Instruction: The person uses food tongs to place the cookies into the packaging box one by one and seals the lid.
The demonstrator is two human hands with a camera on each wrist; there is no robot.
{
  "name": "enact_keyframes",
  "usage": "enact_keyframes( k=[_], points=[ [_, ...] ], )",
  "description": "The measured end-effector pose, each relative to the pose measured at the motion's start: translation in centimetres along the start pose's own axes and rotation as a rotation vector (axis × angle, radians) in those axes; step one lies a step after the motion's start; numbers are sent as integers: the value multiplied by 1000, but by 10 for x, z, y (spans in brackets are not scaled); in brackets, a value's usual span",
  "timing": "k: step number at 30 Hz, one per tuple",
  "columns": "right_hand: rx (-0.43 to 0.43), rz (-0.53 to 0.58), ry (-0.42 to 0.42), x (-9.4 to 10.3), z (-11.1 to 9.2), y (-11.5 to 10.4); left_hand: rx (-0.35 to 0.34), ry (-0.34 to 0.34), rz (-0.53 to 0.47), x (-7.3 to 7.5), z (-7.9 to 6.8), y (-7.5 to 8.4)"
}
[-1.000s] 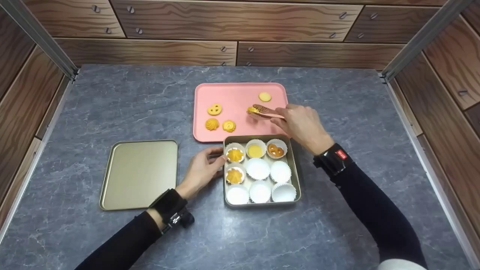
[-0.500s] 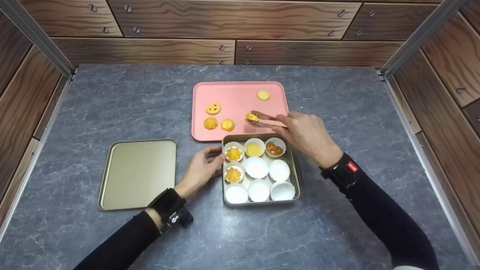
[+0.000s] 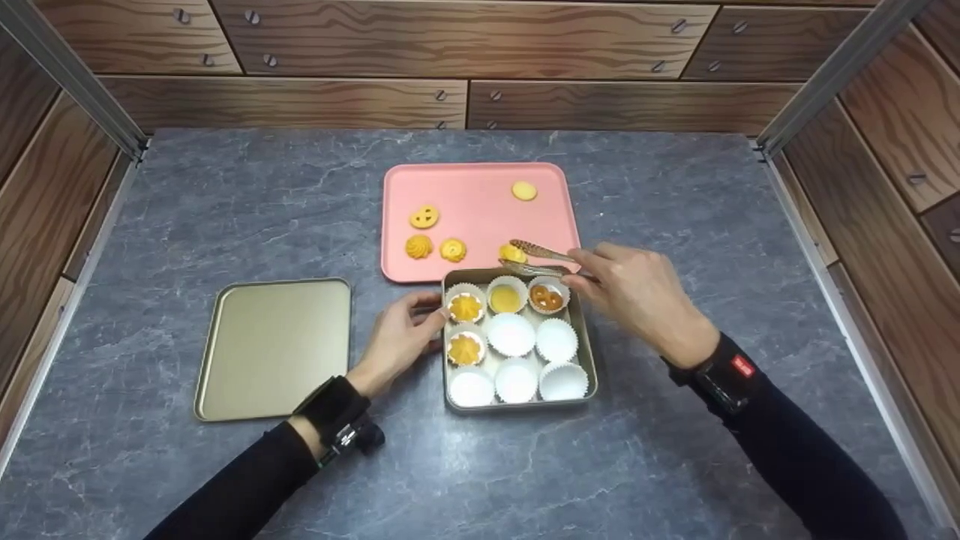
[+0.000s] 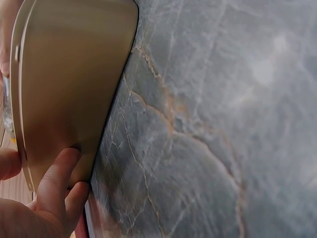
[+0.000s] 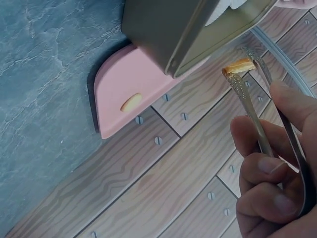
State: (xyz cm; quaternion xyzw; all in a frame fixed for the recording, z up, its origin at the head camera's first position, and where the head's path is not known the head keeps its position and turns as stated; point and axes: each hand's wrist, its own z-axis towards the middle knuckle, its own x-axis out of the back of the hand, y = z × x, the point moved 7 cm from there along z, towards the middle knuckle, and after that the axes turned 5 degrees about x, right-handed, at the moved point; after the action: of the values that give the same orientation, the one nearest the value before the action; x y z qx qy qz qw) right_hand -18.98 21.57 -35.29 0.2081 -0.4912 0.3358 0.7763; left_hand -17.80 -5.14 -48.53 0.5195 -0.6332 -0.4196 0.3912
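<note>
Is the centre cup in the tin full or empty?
Empty: the centre cup in the tin shows only white paper, no cookie.

- The right hand (image 3: 637, 292) has drawn nearer, from over the pink tray (image 3: 480, 169) to the tin's (image 3: 592, 352) far right corner
- The tongs (image 3: 536, 259) carried the cookie (image 3: 513, 253) off the tray's middle to its near edge

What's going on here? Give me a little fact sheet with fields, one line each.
Right hand: pinches tongs that clamp a cookie
Left hand: fingers rest on the tin's left wall
Tin: nine paper cups, four filled, five empty
Pink tray: four loose cookies
Lid: lies flat, left of the tin
Surface: grey marbled counter
</note>
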Motion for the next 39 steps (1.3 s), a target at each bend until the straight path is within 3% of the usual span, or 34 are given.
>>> enact_keyframes(
  k=[10,18,27,39],
  points=[
    [67,2,-28,10,-15,-16,-1,7,32,1,0,1],
    [99,40,-105,12,-29,-27,-6,-2,36,1,1,-1],
    [114,83,-203,-3,-36,-30,-27,2,23,1,0,2],
    [149,41,-236,-18,-32,-37,-39,0,31,1,-1,2]
  ],
)
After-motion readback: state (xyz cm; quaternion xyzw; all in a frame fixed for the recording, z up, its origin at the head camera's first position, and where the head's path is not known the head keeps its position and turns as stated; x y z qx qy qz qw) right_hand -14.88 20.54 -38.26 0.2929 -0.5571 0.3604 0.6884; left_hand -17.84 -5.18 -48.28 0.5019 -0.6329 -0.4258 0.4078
